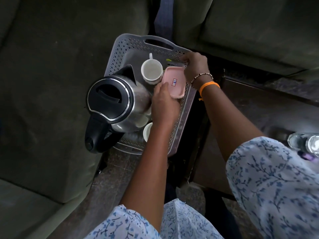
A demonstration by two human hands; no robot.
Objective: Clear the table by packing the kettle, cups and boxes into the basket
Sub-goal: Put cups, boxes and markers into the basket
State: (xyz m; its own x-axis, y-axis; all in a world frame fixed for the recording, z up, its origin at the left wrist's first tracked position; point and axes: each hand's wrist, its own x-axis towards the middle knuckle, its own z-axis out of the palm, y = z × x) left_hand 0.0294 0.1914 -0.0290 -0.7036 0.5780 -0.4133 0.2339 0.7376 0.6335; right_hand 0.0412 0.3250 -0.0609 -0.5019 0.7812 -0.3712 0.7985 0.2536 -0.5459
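Pink box being settled into the basket

Both hands, left hand point(164, 100) and right hand point(196, 66), are gripping the pink box point(174, 82) at opposite ends, its long axis running lower-left to upper-right beside the white cup point(151, 70) in the grey basket point(120, 49).

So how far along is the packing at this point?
Done: kettle and two white cups sit in the grey basket. In hand: both hands are setting the pink box in. Left: glass items at the right edge.

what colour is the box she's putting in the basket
Pale pink, with a small red-and-blue sticker; the box shows in the head view, held over the grey basket.
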